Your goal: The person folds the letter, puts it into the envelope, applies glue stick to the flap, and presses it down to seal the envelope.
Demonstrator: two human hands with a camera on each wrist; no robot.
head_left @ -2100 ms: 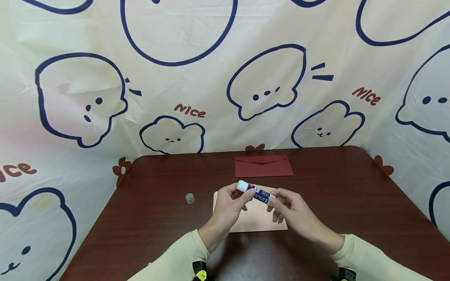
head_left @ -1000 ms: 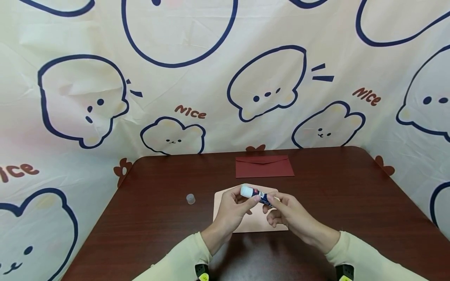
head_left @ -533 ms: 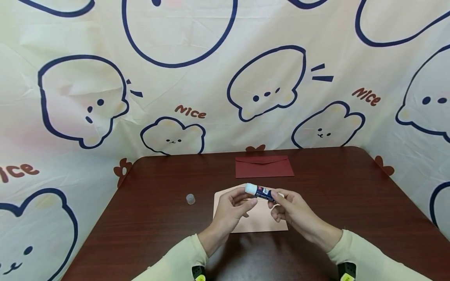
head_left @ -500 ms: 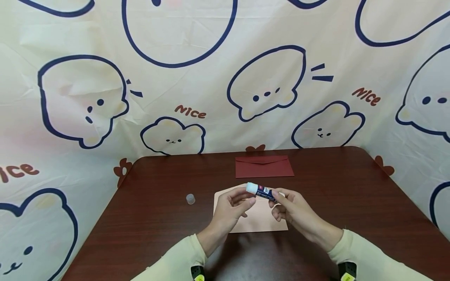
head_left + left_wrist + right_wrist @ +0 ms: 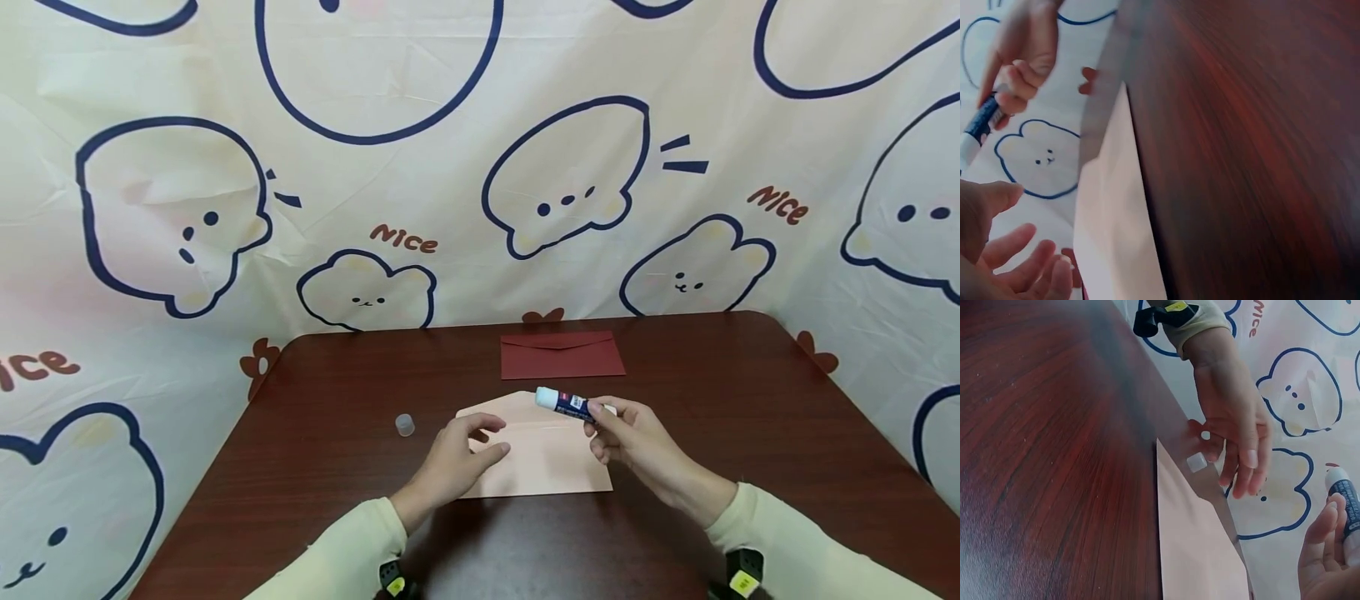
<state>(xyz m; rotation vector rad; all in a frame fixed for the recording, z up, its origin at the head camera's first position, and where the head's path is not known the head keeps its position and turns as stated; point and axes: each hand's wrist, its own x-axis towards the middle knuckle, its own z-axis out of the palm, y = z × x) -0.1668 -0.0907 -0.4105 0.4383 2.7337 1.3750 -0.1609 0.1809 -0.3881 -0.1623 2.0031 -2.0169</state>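
Observation:
My right hand [image 5: 648, 446] pinches a glue stick [image 5: 567, 404], dark blue with a white end pointing left, held tilted above the pale pink envelope [image 5: 551, 462]. The envelope lies on the table with its flap opened toward the far side. Over its left part hovers my left hand [image 5: 450, 462], fingers loosely bent and apart, with nothing in them. In the right wrist view the glue stick [image 5: 1342, 497] stands between thumb and fingers, its lower part partly hidden by the hand.
A small translucent cap [image 5: 405, 425] rests on the brown table [image 5: 337, 467], left of the pink envelope. Farther back lies a red envelope [image 5: 562, 357], closed. A cartoon-printed cloth [image 5: 450, 183] hangs behind the table and along its sides.
My left hand has let go of the glue stick and drawn back leftward and down. The right hand keeps the glue stick and has shifted slightly right.

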